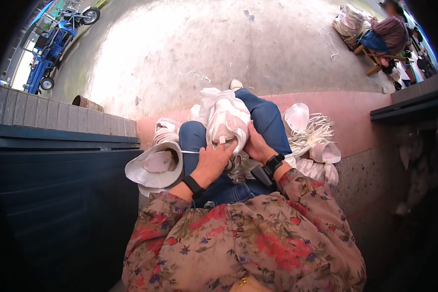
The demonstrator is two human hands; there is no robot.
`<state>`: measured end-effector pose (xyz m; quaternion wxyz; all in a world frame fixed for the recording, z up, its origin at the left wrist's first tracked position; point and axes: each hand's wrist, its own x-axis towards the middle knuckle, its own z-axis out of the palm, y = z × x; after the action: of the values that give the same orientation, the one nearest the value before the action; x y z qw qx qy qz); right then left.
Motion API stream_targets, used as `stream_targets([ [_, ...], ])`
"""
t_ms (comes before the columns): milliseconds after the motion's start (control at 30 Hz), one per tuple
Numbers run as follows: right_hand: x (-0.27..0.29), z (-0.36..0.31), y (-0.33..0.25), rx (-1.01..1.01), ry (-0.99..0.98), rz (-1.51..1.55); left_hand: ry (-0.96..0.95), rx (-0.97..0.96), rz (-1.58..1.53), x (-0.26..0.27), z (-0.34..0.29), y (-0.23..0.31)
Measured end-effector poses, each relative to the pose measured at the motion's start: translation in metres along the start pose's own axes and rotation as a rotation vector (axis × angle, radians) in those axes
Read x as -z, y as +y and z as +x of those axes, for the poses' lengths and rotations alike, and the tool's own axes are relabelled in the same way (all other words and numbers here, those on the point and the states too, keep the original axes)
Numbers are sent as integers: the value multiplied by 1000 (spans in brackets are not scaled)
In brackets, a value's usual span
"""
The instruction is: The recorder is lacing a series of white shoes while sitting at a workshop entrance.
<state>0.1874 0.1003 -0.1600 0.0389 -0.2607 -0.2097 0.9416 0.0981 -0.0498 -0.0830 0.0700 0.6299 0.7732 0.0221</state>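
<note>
A pale pink and white shoe upper (226, 121) rests between my knees, with a small white tab showing at its near end. My left hand (212, 163) is closed on that near end, its fingertips partly hidden at the opening. Along the right side, my right hand (258, 145) grips the same shoe upper, the fingers curled behind it. A thin white strip (190, 152) runs out to the left from beside my left hand. Whitish, thin material (209, 96) sticks out at the far end of the upper.
By my left leg are a white, bag-like container (148, 173) and more pale shoe pieces (166, 127). To my right lie a bundle of white laces (312, 134) and several pink-white uppers (319, 170). A seated person (392, 34) is far right; a blue three-wheeler (48, 56) stands far left.
</note>
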Motion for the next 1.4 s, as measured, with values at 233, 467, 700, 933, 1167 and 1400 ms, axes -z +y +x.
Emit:
stream_targets([
  [233, -13, -26, -2, 347, 417, -1462, 122, -50, 63, -41, -3, -1],
  [467, -38, -27, -11, 610, 392, -1760, 52, -22, 56, -58, -1, 4],
  [700, -22, -11, -5, 606, 268, -1960, -33, -73, 8, -62, 5, 1],
  [933, -8, -15, -7, 439, 299, -1805, 21, -107, -168, -41, -11, -5],
  [1167, 0, -9, -15, 515, 132, -1725, 135, -17, -257, -13, -7, -6],
  [1400, 0, -66, -61, 296, 269, -1292, -131, 47, -764, -22, 16, 0],
])
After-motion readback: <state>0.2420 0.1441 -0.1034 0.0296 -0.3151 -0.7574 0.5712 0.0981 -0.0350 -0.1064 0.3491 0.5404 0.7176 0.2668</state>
